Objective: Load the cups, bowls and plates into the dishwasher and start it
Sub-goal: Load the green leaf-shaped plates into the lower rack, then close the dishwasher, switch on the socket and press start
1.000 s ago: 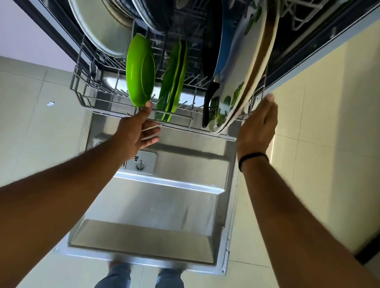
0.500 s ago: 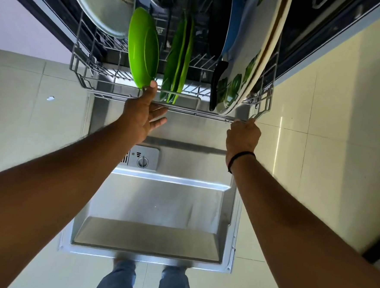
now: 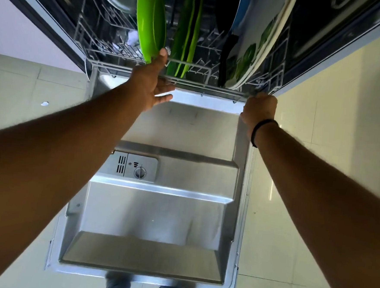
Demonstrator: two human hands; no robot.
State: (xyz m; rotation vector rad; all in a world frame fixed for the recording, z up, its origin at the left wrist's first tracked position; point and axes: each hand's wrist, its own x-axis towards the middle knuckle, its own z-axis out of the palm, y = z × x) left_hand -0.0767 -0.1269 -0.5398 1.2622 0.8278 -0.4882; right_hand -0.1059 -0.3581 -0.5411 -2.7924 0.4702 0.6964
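Lower rack (image 3: 131, 66) is sitting much further inside the dishwasher vs 0.5 s ago; its front rail is now nearly level w/ the tub opening, and more of the open door (image 3: 157, 209) is showing. Left hand (image 3: 151, 85) is pressing on the front rail, fingers spread, thumb reaching up and touching the green plate (image 3: 150, 22). Right hand (image 3: 259, 108) is curling its fingers at the rack's front right corner, gripping the rail; 1 s ago it was up by the big patterned plate (image 3: 250, 49). Two more green plates (image 3: 187, 38) are standing upright mid-rack. Black wristband (image 3: 262, 131) is on the right wrist.
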